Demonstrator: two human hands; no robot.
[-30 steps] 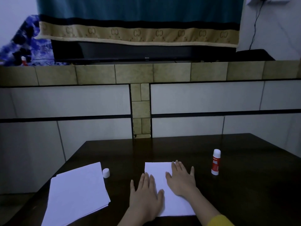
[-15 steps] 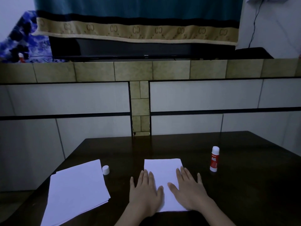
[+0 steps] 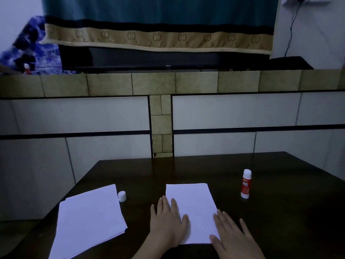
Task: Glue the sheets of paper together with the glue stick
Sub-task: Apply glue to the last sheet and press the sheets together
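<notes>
- One camera only, worn on my head, looking forward and down across the dark table [image 3: 280, 212].
- My hands sit close at the bottom edge; the tiled wall [image 3: 233, 113] fills the frame's middle, farther off.

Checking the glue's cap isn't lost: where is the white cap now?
In the head view, the white cap sits on the dark table, left of centre, beside the paper stack's far right corner.

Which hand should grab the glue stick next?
Probably the right hand. It lies at the right edge of the paper, on the same side as the upright glue stick. The left hand rests flat, farther away.
</notes>
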